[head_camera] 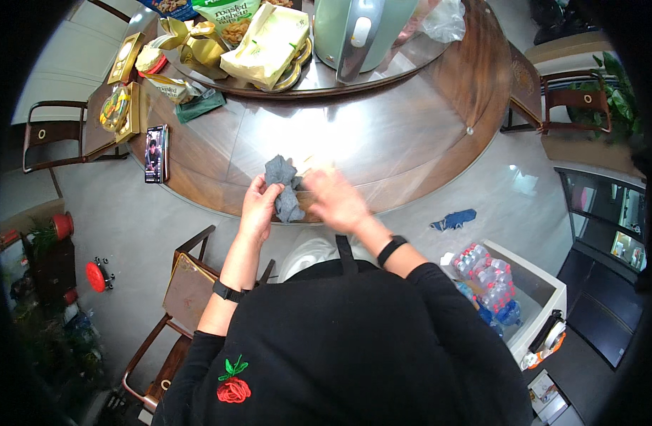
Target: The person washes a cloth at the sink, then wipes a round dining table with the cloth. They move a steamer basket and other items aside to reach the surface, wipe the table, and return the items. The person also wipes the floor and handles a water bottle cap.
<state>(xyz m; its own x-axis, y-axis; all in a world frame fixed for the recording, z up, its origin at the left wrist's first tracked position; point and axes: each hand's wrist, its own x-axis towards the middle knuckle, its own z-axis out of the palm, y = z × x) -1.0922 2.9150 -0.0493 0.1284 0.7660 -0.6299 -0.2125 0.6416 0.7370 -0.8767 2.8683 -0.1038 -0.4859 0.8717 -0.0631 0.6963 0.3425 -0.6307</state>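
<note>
My left hand [258,205] pinches a crumpled dark grey cloth [283,186] between thumb and fingers, just above the near edge of a round wooden table [405,183]. The cloth is bunched narrow in the middle, with loose ends above and below. Close to its right side is my right hand [334,197], blurred by motion. Whether those fingers hold anything is hidden by the blur. A small pale shape shows past the fingertips, too washed out by glare to name.
A raised turntable [283,95] carries a green electric kettle [347,37], a tissue pack [267,48] and snack bags. Toward the left edge lies a lit phone [155,154]. A wooden chair [190,290] is behind my left arm; plastic bottles [488,277] fill part of a white bin [536,295].
</note>
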